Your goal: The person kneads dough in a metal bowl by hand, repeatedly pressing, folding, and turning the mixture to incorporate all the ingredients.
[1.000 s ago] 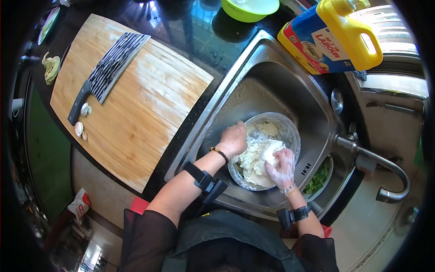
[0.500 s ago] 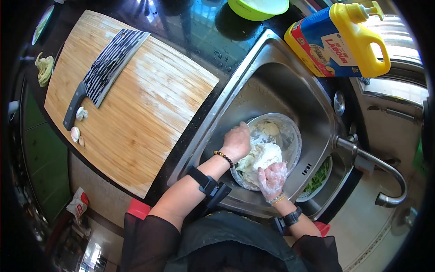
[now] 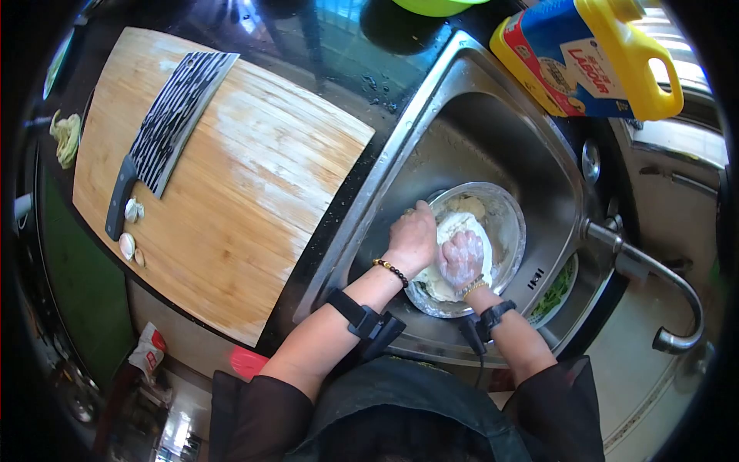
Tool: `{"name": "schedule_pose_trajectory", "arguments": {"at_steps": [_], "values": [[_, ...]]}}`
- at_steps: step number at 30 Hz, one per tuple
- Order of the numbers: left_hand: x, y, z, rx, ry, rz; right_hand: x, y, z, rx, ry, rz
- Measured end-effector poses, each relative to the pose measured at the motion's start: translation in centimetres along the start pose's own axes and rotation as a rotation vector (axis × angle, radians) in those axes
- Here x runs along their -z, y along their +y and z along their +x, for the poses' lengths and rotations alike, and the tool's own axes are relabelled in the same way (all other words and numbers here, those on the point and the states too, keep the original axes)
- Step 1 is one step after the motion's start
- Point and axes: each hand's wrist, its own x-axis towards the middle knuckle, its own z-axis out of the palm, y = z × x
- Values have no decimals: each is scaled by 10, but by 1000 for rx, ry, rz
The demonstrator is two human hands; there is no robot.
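Note:
A metal bowl (image 3: 514,231) sits in the sink, its inner wall smeared with flour. White dough (image 3: 464,222) fills the near part of it, with a small beige lump (image 3: 466,205) beyond. My left hand (image 3: 413,237) is closed over the bowl's left rim; the fingertips are hidden. Coated in flour, my right hand (image 3: 462,258) is a fist pressed down onto the dough, knuckles up.
Left of the steel sink (image 3: 531,165) lies a cutting board (image 3: 262,192) carrying a cleaver (image 3: 178,123) and garlic cloves (image 3: 128,245). A yellow jug (image 3: 581,65) stands behind the sink. The faucet (image 3: 647,266) and a basket of greens (image 3: 556,296) are at right.
My right hand has gone from gathering the dough's near edge to pressing a fist onto its middle. My left hand stays on the rim. The view has shifted slightly.

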Motion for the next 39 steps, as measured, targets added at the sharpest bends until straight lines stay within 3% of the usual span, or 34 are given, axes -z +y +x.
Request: {"name": "schedule_pose_trajectory", "arguments": {"at_steps": [7, 11, 22, 23, 24, 25, 27, 28, 31, 35, 36, 37, 39], "values": [[2, 3, -2, -28, 25, 88, -15, 15, 30, -61, -53, -37], [1, 3, -1, -21, 29, 115, -27, 18, 42, -72, 17, -64], [5, 5, -2, -3, -18, 4, -15, 11, 42, -154, 41, -36], [3, 4, 0, -3, -15, -9, -10, 10, 41, -202, 9, -24], [2, 1, 1, -27, -14, 9, 3, 13, 46, -223, -169, -66], [2, -1, 1, -50, -15, 32, 15, 11, 59, -217, -175, -67], [4, 0, -1, -60, -4, 35, 30, 9, 93, -338, -776, -147], [5, 0, -1, -70, -4, 48, 19, 12, 97, -270, -887, -249], [5, 1, -1, -88, 2, 57, 8, 12, 103, -273, -961, -287], [2, -2, 2, -59, -15, 67, 11, 11, 94, -341, -875, -130], [4, -2, 0, -54, -11, 62, 3, 15, 77, -262, -699, -150], [6, -1, -2, -69, -15, 63, 11, 13, 63, -260, -701, -152], [5, 0, -2, -92, -24, 58, 40, 8, 36, -157, -322, 14]]}}
